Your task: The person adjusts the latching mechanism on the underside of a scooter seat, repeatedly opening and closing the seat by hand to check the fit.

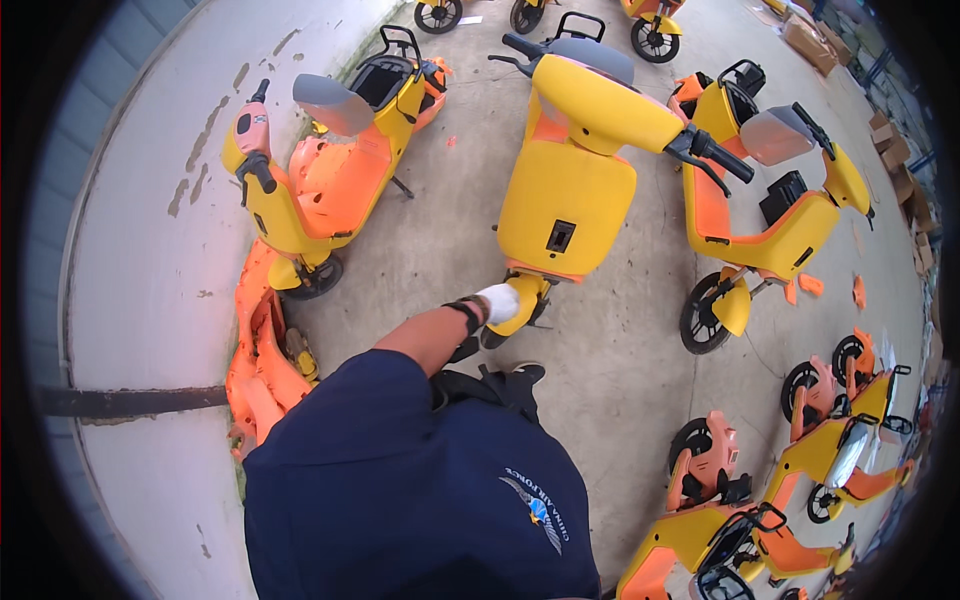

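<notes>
A yellow and orange electric scooter [567,185] stands upright in front of me. Its yellow front fender [522,308] is turned toward me, above the front wheel. My left hand [499,303], in a white glove and with a black band at the wrist, reaches down to the left side of that fender and looks to be touching it. Its fingers do not show clearly. Higher up are the handlebars, with a black grip [722,158] at the right. My right hand is out of the picture.
Similar scooters stand close by: one at the left [345,165] by the white wall [150,250], one at the right [765,190], several at the lower right. Orange body panels [262,345] lean against the wall. Small orange pieces [810,285] lie on the floor. Cardboard boxes [890,140] line the far right.
</notes>
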Tool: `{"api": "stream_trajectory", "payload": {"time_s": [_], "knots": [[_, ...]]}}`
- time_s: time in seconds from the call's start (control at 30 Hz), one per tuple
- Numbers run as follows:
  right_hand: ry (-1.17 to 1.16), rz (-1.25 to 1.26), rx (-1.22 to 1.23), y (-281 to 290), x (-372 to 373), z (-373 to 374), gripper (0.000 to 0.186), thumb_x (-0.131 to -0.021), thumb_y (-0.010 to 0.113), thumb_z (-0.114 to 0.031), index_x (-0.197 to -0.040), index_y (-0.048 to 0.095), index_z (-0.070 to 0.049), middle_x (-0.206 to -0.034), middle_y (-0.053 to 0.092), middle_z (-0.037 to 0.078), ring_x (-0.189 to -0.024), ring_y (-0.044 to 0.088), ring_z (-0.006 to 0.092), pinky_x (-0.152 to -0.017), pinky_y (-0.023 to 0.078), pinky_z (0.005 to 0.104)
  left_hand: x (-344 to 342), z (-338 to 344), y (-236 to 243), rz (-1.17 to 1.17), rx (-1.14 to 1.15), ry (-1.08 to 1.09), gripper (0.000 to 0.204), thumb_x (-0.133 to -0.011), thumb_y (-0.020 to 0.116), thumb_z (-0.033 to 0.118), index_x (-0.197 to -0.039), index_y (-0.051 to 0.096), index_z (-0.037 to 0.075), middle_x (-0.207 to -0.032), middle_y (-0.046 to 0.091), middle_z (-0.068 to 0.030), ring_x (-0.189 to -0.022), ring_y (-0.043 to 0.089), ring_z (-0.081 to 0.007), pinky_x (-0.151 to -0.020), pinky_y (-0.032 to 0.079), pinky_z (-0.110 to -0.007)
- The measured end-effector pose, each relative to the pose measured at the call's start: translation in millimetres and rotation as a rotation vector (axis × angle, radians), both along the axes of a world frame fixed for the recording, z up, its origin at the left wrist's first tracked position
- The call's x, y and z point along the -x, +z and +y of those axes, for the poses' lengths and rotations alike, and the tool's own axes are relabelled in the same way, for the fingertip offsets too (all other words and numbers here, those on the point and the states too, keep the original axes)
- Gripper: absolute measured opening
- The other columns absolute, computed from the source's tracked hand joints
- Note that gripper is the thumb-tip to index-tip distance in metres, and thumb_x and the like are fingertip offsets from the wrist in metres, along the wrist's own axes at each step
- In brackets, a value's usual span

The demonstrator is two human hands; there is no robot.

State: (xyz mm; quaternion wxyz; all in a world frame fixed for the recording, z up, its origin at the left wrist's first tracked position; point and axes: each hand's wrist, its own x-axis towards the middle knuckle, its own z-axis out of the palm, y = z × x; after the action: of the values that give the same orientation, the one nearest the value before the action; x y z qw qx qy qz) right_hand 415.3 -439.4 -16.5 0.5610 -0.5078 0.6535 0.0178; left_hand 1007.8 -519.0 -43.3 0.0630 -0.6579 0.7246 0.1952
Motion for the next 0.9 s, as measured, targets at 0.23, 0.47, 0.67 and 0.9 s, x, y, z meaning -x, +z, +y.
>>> {"api": "stream_trajectory", "payload": {"time_s": [0.23, 0.47, 0.67, 0.9], "knots": [[-0.344, -0.13, 0.186, 77.8, -23.3, -88.4, 0.02, -0.079, 0.046, -0.004, -0.087, 0.062, 0.007, -0.083, 0.066, 0.018, -0.073, 0.065, 0.0252, -0.069, 0.053, 0.0325, 121.2, -170.8, 41.4, 0.556, -0.197, 0.326, 0.047, -0.086, 0.05, 0.043, -0.094, 0.066, -0.001, -0.102, 0.062, -0.0237, -0.1, 0.057, -0.0401, -0.088, 0.044, -0.044], [-0.724, -0.166, 0.0, 23.1, 34.9, -116.6, 0.02, -0.081, 0.048, -0.007, -0.094, 0.059, 0.005, -0.085, 0.066, 0.019, -0.075, 0.066, 0.0264, -0.069, 0.054, 0.0357, 115.6, -186.4, 35.9, 0.46, -0.236, 0.394, 0.035, -0.081, 0.06, 0.036, -0.088, 0.068, 0.003, -0.092, 0.066, -0.0181, -0.09, 0.061, -0.0343, -0.08, 0.048, -0.04], [-0.709, -0.17, -0.343, -53.8, 118.4, -103.7, 0.017, -0.081, 0.052, -0.013, -0.082, 0.06, 0.002, -0.083, 0.068, 0.017, -0.072, 0.067, 0.0239, -0.061, 0.052, 0.0334, 115.9, -190.3, 82.7, 0.503, -0.423, 0.947, 0.028, -0.082, 0.058, 0.023, -0.086, 0.061, -0.004, -0.066, 0.06, -0.0103, -0.052, 0.06, -0.0181, -0.048, 0.049, -0.031], [-0.327, -0.102, -0.094, -30.6, 177.7, -290.2, 0.023, -0.085, 0.062, -0.025, -0.082, 0.064, -0.002, -0.07, 0.066, 0.009, -0.063, 0.063, 0.0195, -0.063, 0.049, 0.0334, 173.4, -250.1, 80.7, 0.567, -0.329, 0.95, 0.027, -0.084, 0.062, 0.023, -0.089, 0.062, -0.003, -0.066, 0.059, -0.0073, -0.052, 0.057, -0.0161, -0.049, 0.047, -0.029]]}}
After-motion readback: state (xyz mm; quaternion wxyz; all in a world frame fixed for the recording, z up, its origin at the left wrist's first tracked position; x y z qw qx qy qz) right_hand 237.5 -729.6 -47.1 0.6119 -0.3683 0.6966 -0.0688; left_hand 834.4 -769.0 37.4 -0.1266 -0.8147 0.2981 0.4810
